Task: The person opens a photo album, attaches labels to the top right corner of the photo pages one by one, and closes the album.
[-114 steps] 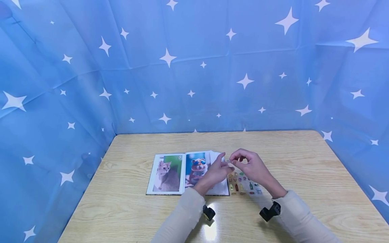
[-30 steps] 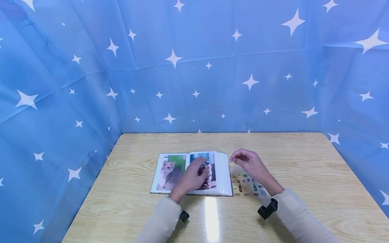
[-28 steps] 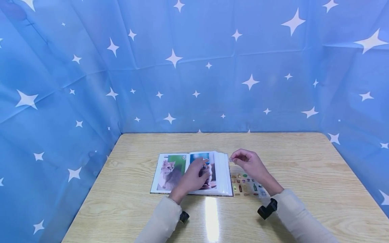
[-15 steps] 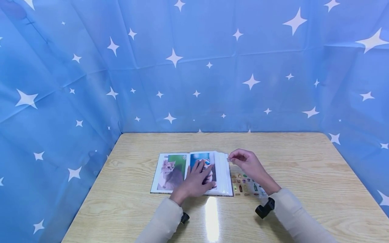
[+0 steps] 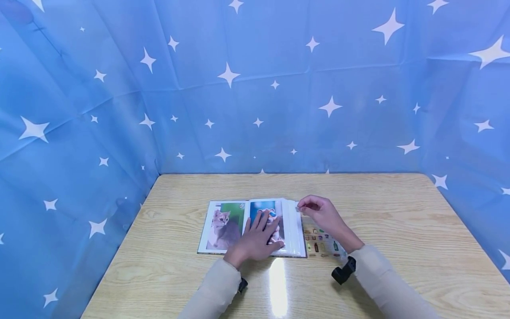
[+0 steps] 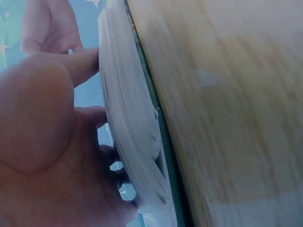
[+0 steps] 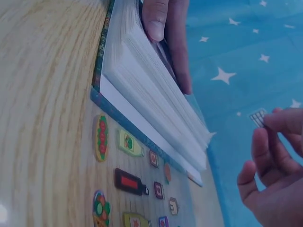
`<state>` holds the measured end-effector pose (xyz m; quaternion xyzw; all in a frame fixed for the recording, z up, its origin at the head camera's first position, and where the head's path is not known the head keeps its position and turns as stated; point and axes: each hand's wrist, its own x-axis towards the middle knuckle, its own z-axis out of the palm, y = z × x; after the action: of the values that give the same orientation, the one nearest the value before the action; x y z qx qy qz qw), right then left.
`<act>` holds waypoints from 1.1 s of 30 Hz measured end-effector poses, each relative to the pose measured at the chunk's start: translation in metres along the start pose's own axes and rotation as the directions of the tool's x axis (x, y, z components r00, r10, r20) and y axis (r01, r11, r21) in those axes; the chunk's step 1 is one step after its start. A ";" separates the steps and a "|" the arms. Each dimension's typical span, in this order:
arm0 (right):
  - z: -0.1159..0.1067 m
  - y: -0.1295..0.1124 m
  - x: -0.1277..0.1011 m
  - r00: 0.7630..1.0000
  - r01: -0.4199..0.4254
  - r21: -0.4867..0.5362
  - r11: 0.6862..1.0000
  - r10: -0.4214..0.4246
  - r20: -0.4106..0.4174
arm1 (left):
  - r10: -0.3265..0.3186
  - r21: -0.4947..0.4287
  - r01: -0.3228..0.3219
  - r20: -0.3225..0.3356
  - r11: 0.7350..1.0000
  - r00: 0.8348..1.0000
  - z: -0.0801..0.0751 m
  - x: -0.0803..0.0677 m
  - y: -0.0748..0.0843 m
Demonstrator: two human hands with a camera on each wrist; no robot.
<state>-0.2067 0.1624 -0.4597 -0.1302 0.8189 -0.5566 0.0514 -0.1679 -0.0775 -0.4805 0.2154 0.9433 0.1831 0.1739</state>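
An open photo album [image 5: 223,223] lies on the wooden table [image 5: 378,208], showing a cat picture on its left page and a blue picture on its right. My left hand [image 5: 259,237] rests flat on the right page with straight fingers; in the left wrist view its palm [image 6: 42,142] lies against the page stack [image 6: 130,142]. My right hand [image 5: 318,210] hovers at the album's top right corner and pinches a small sticker [image 5: 297,208] [image 7: 258,117]. A sticker sheet [image 5: 324,243] [image 7: 128,184] lies right of the album.
Blue star-printed cloth [image 5: 255,88] walls the table on three sides. A glare spot [image 5: 277,283] shines on the wood near the front edge. Bare wood stretches behind the album and to the far right.
My left hand moved from beside the right hand onto the album's right page and flattened there. My right hand drifted slightly left toward the album's corner, still pinching the sticker.
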 end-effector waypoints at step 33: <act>0.045 0.023 0.059 0.984 -0.177 0.007 0.984 0.177 -0.028 | -0.038 0.073 0.033 0.069 0.997 0.997 0.000 0.002 0.001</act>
<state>-0.2571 0.1141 -0.4943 -0.0487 0.8265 -0.5537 0.0893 -0.1694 -0.0752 -0.4810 0.2111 0.9462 0.1384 0.2022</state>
